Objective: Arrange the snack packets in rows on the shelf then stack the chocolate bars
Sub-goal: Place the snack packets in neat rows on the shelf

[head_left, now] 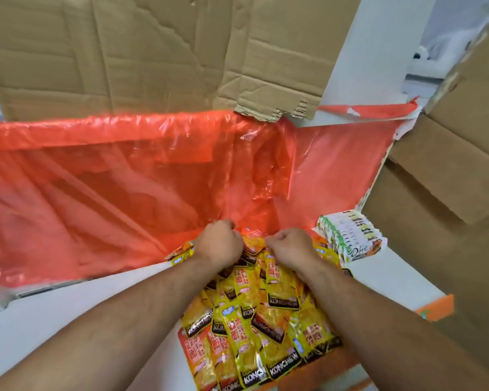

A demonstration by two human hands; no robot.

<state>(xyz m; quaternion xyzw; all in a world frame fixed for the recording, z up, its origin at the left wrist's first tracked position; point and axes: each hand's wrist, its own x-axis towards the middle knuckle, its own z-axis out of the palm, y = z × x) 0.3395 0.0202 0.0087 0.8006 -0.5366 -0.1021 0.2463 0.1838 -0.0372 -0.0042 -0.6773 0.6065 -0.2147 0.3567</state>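
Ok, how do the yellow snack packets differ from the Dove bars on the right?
The packets are yellow and orange with black bands; the bars are mostly white with green. The packets lie in a loose, overlapping heap; the bars stand packed side by side in a tidy block. The left hand and right hand grip the packets; the bars are untouched. Both sit on the white shelf.

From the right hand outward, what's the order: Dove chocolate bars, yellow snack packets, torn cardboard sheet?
1. yellow snack packets, directly under the right hand, touching it.
2. Dove chocolate bars, just to its right.
3. torn cardboard sheet, far behind, at the top.
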